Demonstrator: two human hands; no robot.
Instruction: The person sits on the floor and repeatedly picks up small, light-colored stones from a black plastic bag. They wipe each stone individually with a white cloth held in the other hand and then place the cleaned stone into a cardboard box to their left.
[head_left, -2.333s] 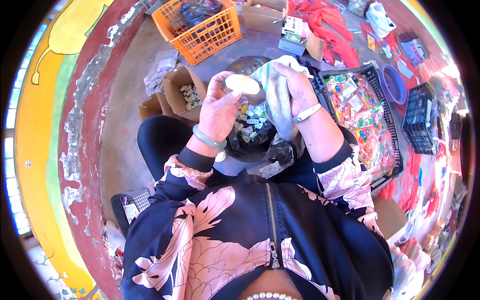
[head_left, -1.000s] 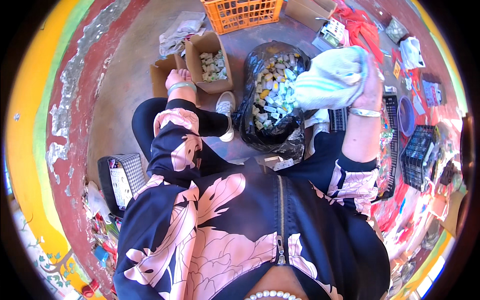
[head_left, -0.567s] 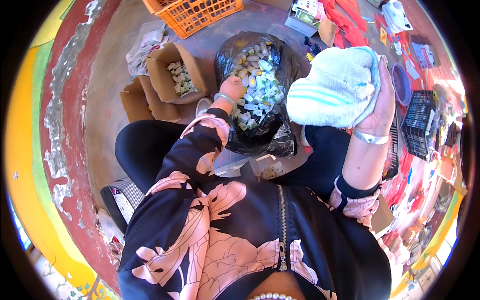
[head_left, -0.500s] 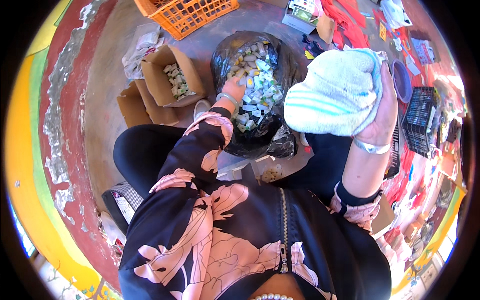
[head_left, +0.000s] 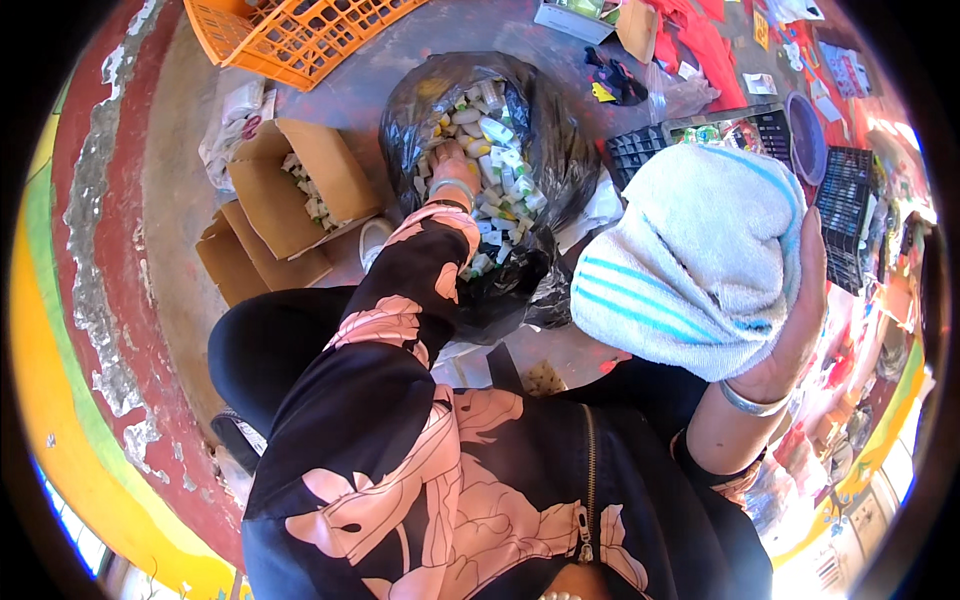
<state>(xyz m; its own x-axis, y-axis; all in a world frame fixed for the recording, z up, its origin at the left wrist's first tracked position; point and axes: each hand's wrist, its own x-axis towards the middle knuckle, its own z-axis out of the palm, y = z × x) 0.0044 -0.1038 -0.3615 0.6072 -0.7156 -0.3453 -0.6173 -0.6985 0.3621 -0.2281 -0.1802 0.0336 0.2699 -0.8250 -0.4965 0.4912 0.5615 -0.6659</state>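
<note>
Towel [head_left: 700,260], white with blue stripes, gripped in right hand [head_left: 790,320]; left hand [head_left: 452,168] digs in black bag [head_left: 560,140], grip unclear

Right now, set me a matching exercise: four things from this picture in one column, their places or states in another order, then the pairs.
Things:
1. white towel
2. black bag
3. orange crate
4. open cardboard box

Places or states:
A. at the top edge, beyond the cardboard
B. left hand reaches into it
C. draped over the raised right hand
D. on the floor left of the bag, small pieces inside

Pairs: 1-C, 2-B, 3-A, 4-D
</note>
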